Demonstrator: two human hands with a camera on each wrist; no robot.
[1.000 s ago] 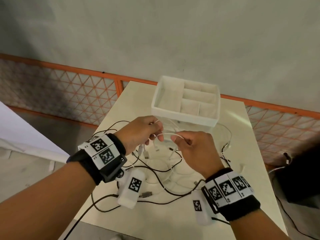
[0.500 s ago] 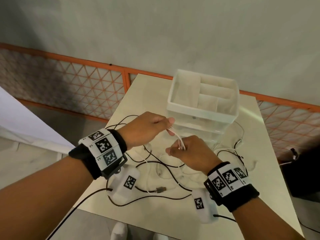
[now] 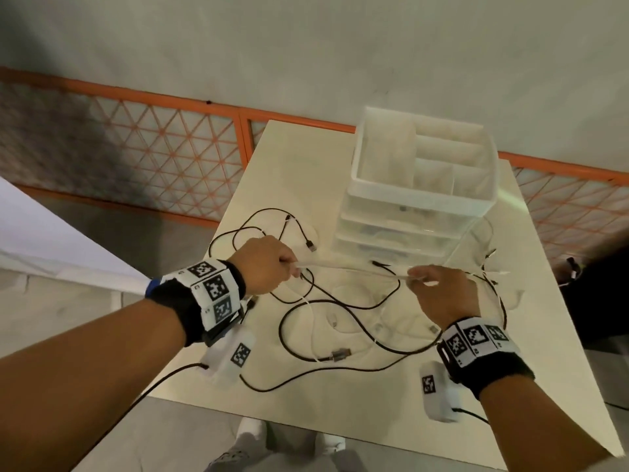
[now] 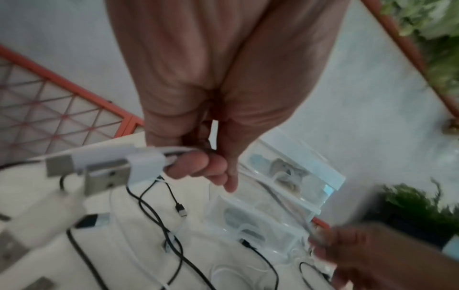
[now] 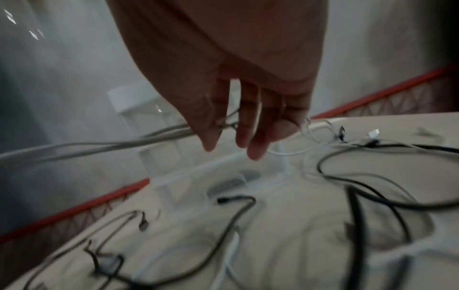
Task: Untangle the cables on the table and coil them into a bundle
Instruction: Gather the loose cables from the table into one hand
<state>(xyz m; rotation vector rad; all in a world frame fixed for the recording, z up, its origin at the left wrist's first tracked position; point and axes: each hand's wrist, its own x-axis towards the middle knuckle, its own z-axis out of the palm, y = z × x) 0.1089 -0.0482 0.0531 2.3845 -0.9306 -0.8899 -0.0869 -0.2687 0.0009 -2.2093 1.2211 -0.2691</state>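
1. The left hand (image 3: 269,264) is curled into a fist above the counter (image 3: 296,158); its fingers are closed round a white cable (image 3: 354,267), and in the left wrist view two white USB plugs (image 4: 99,168) of this cable stick out beside the fingers (image 4: 196,166).
2. The right hand (image 3: 442,291) is over the right part of the counter; thumb and fingers pinch the other end of the same stretch of white cable; in the right wrist view the other fingers (image 5: 258,137) hang almost straight.
3. Between the two hands the white cable is pulled nearly straight, as a double strand, and it is lifted above the counter.
4. Under the hands the black cables (image 3: 340,321) lie on the counter in loose loops that cross each other; thinner white cables (image 3: 315,332) are mixed among them; nothing here is coiled into a bundle.
5. One black plug (image 3: 311,247) lies just beside the clear drawer organizer (image 3: 422,199); a metal USB plug (image 3: 340,354) lies nearer to the person.
6. The organizer stands at the far part of the counter; it has an open divided tray on top and drawers below.
7. Behind the counter there is an orange mesh fence (image 3: 136,148) and a grey wall.
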